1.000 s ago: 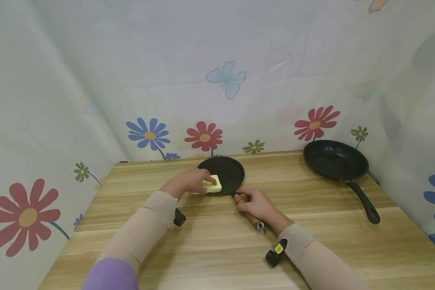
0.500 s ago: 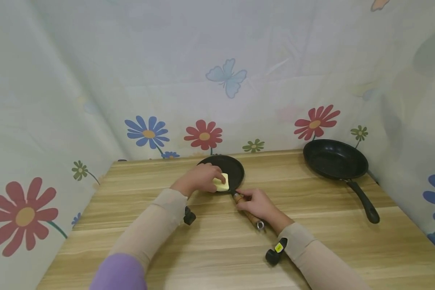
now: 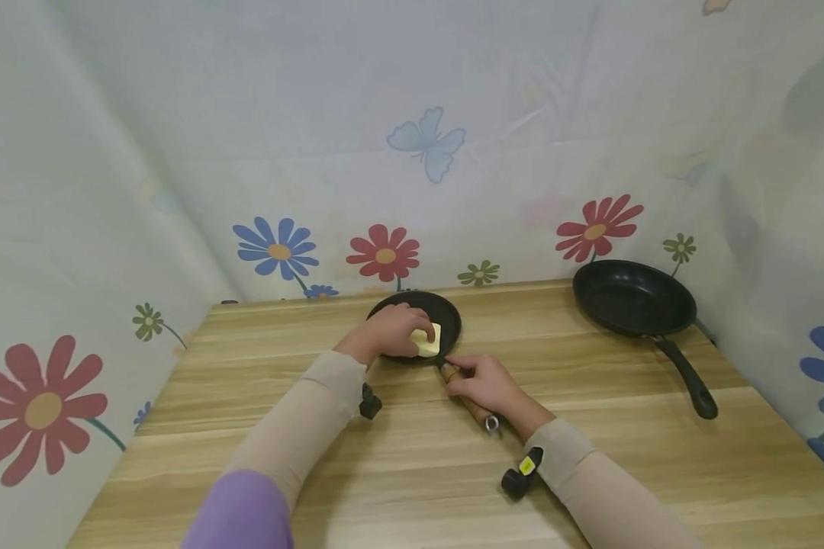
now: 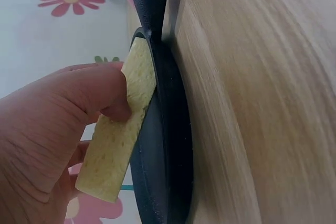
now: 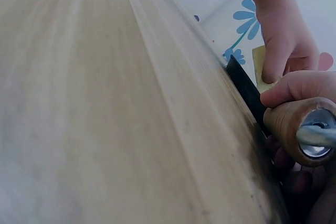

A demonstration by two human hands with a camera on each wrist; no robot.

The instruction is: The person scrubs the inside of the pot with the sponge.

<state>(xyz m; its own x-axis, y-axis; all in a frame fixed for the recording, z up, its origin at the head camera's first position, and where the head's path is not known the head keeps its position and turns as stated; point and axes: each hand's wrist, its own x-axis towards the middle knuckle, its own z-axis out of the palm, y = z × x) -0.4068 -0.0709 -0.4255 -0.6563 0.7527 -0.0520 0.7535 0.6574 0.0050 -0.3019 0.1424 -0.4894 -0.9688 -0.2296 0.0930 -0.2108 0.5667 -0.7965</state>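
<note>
In the head view, my left hand (image 3: 393,332) grips a pale yellow sponge (image 3: 432,341) over the small, shallow black pan (image 3: 445,309). The left wrist view shows the thumb pressed on the near face of the sponge (image 4: 107,156), which tilts with one long edge down at the pan's inner surface (image 4: 152,156). One end of it reaches the rim by the handle. My right hand (image 3: 487,384) holds the pan's wooden handle (image 3: 478,415), fingers curled beneath it in the right wrist view. The handle's metal end ring (image 5: 317,136) points back toward that wrist.
A larger, deeper black frying pan (image 3: 635,301) stands at the right rear of the wood-grain table (image 3: 412,473), its black handle (image 3: 690,381) pointing forward. A flower-printed cloth (image 3: 316,114) hangs behind the table and along both sides.
My left hand has slid the sponge rightward across the small pan, toward the handle side. The right hand keeps its hold on the handle in the same place.
</note>
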